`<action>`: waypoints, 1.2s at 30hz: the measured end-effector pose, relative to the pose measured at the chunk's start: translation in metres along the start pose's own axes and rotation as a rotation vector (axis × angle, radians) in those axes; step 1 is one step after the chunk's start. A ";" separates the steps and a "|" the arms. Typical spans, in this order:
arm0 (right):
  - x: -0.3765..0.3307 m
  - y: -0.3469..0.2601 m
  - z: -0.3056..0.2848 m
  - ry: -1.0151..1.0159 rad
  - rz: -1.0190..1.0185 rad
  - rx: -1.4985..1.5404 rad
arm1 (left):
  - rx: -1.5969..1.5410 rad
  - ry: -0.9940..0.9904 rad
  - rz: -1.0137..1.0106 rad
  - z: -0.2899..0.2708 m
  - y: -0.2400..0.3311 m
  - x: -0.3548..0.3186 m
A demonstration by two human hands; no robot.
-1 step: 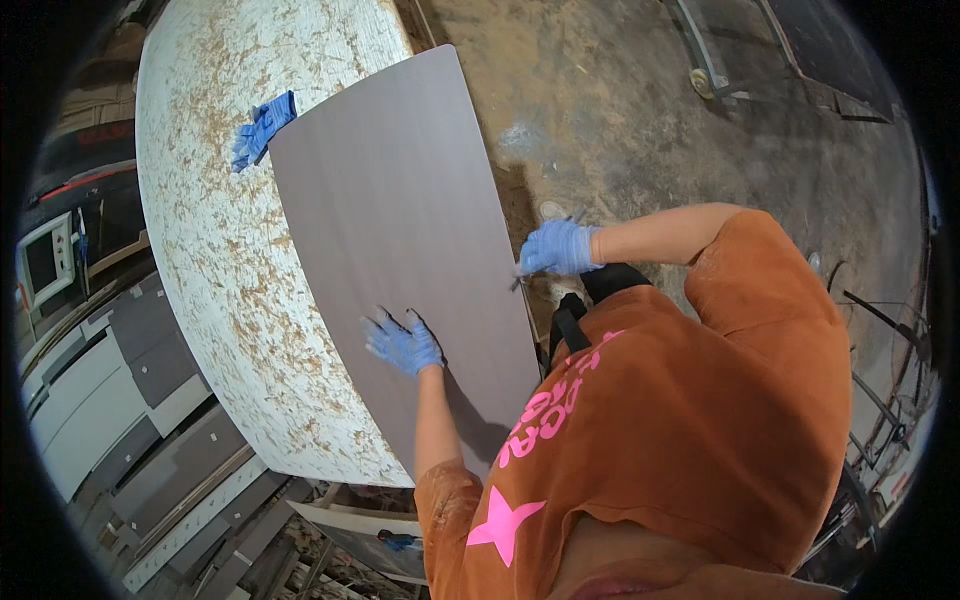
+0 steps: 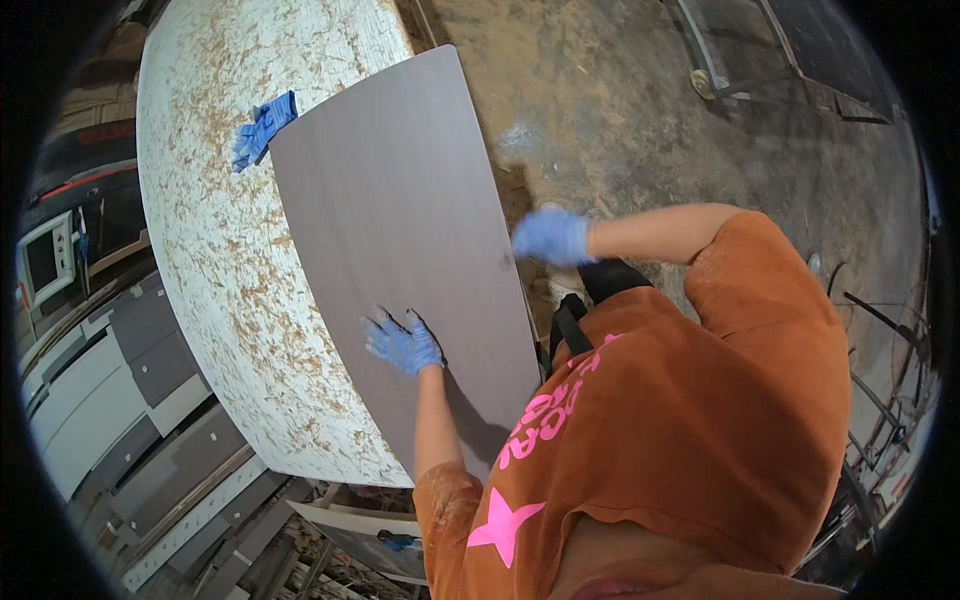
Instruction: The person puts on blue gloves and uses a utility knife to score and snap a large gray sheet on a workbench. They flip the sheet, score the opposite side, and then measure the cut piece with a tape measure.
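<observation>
A long grey-brown board [image 2: 400,220] lies on a white worktable [image 2: 250,300] whose surface is worn and scuffed brown. My left hand [image 2: 403,345], in a blue work glove, rests flat on the board's nearer part with fingers spread. At the board's right long edge is my right hand [image 2: 553,238], also gloved in blue and smeared by motion. It looks closed; a small thin tool that showed in it a moment before cannot be made out now. A spare pair of blue gloves [image 2: 264,130] lies by the board's far left corner.
Stacked grey and white panels [image 2: 150,360] fill the left side below the table. Concrete floor [image 2: 620,120] stretches to the right, with a metal frame on a caster [image 2: 703,85] at the far right. Dark metal bars [image 2: 880,390] stand along the right side.
My right hand has shifted slightly left and up along the board's edge and is now blurred. My left hand and the board have stayed in place.
</observation>
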State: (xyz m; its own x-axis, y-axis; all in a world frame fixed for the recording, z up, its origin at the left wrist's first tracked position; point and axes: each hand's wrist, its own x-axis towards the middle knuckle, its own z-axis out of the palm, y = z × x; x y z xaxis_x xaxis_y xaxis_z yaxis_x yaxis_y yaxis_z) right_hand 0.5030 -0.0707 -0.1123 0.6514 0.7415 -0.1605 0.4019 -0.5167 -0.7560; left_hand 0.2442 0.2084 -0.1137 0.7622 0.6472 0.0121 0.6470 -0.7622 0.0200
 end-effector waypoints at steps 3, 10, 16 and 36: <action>0.029 0.030 -0.004 0.240 -0.020 -0.030 | -0.066 -0.032 0.015 -0.011 0.010 0.006; -0.022 0.009 0.055 0.243 -0.146 0.120 | -0.070 0.007 0.001 -0.004 0.006 0.008; -0.118 -0.059 0.087 -0.542 -0.373 -0.316 | -0.056 0.029 0.041 0.007 -0.005 -0.032; -0.007 0.023 0.083 0.326 0.498 0.811 | 0.200 -0.162 0.113 -0.002 -0.148 -0.419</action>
State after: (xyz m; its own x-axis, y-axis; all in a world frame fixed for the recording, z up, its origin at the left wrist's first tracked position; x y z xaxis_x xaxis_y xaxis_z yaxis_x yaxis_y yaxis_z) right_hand 0.4544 -0.0523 -0.1806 0.8190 0.3041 -0.4866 -0.4450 -0.1988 -0.8732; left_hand -0.1711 0.0501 -0.1194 0.8131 0.5604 -0.1574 0.5367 -0.8265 -0.1700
